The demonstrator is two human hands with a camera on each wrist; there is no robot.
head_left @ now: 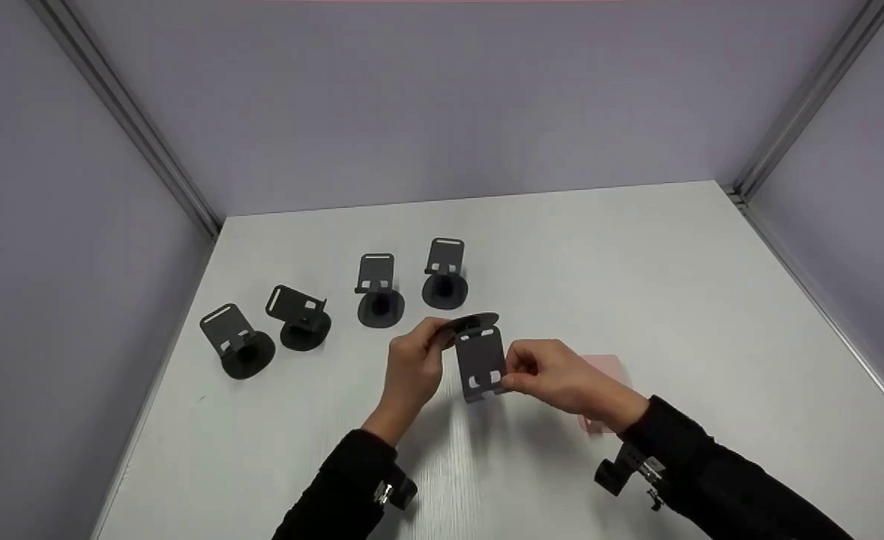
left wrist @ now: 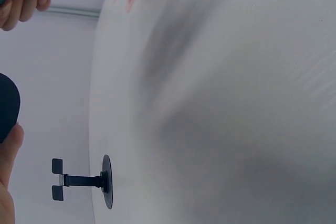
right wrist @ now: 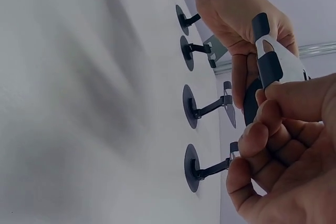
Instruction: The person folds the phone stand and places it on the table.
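Phone stand (head_left: pixel 477 352) sits in our hands above the bench (head_left: pixel 636 262), in front of four finished stands (head_left: pixel 442 274) standing in a row. Our left hand (head_left: pixel 414 365) pinches the round base at the top, fingers curled round its edge; our right hand (head_left: pixel 554 375) pinches the lower end of the slotted plate. We judge the hinge between them the weak point: if we bend too hard, the plate may slip from the right fingertips and drop onto the pink card (head_left: pixel 608 371) below, or swing into the nearest stand and topple it
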